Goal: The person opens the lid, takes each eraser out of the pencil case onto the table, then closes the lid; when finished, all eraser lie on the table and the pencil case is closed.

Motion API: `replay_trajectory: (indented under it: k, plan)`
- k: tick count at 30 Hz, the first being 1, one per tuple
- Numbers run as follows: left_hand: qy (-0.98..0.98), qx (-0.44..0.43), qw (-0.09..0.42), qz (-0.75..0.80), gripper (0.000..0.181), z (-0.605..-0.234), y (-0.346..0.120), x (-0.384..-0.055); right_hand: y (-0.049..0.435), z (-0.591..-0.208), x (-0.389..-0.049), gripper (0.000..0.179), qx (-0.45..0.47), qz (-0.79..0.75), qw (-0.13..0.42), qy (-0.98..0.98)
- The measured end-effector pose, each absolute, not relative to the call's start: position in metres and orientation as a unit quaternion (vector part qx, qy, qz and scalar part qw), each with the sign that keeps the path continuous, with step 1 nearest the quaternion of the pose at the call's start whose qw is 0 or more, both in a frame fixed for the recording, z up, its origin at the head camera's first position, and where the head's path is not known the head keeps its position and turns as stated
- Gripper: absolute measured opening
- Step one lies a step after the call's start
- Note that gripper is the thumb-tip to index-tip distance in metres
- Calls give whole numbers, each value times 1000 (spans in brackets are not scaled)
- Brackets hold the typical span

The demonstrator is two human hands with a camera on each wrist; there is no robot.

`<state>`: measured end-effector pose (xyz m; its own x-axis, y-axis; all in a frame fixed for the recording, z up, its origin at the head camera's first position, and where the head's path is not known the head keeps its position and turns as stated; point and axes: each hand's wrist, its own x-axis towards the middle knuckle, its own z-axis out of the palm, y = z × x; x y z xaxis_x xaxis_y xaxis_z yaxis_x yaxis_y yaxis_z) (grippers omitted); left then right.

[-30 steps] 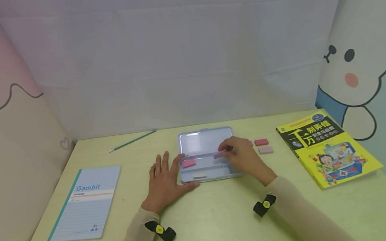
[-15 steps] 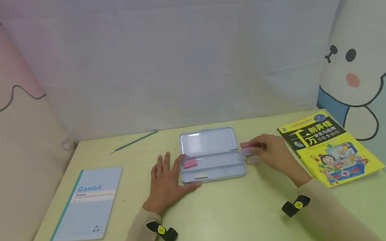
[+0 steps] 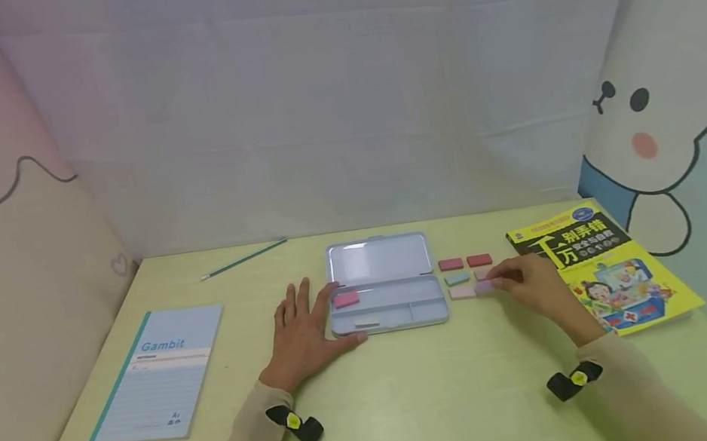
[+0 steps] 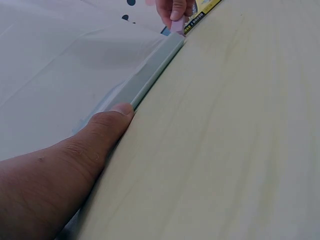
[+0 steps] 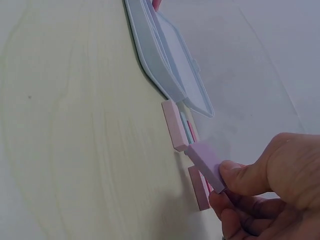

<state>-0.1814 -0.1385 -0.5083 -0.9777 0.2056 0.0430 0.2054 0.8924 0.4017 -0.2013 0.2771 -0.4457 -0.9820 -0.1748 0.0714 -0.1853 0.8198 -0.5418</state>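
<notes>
My right grip (image 3: pixel 533 286) pinches a lilac block (image 5: pixel 207 162), tilted, beside a pale pink block (image 5: pixel 174 125); further left, the open case (image 3: pixel 422 289), touched by my spread left grip (image 3: pixel 302 335). Setting-down seems in hand; next calls for levelling, then release.

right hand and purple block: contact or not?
Touching. The right wrist view shows the right hand pinching one end of the purple block, thumb against it.
</notes>
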Motion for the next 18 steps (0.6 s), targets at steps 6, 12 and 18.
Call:
replay_trajectory:
  k: [6, 12, 18]
  plan:
    - [972, 107, 1, 211, 104, -508, -139, -182, 282, -452, -203, 17, 81, 277, -20, -957]
    - [970, 103, 4, 219, 103, -506, -138, -180, 282, -454, -203, 18, 56, 283, -30, -957]
    - [972, 103, 1, 213, 103, -506, -138, -180, 281, -459, -201, 19, 32, 286, -8, -958]
